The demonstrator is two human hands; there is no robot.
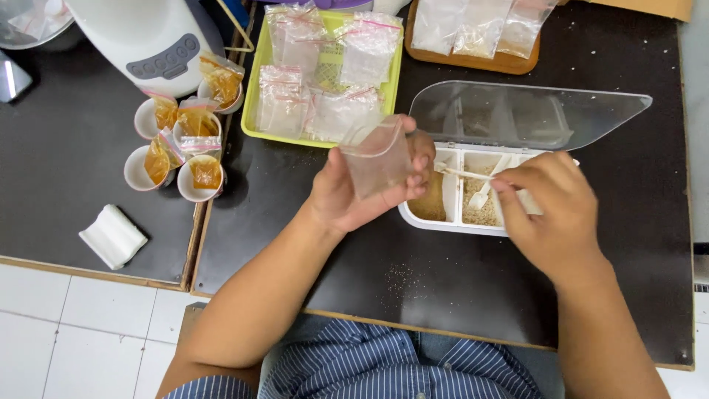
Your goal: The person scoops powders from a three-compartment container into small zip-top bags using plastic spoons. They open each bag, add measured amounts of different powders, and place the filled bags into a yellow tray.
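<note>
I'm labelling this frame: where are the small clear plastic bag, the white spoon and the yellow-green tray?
small clear plastic bag (378, 161), head view, its front face
white spoon (478, 198), head view, its bowl
yellow-green tray (249, 103), head view, left rim

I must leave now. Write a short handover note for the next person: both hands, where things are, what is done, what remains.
Left hand: holds an empty small clear bag open above the table.
Right hand: holds a white spoon in the white compartment box, lid up.
Done: filled sealed bags lie in the yellow tray; orange bags sit in white cups.
Left: this bag is not yet filled or sealed.
</note>
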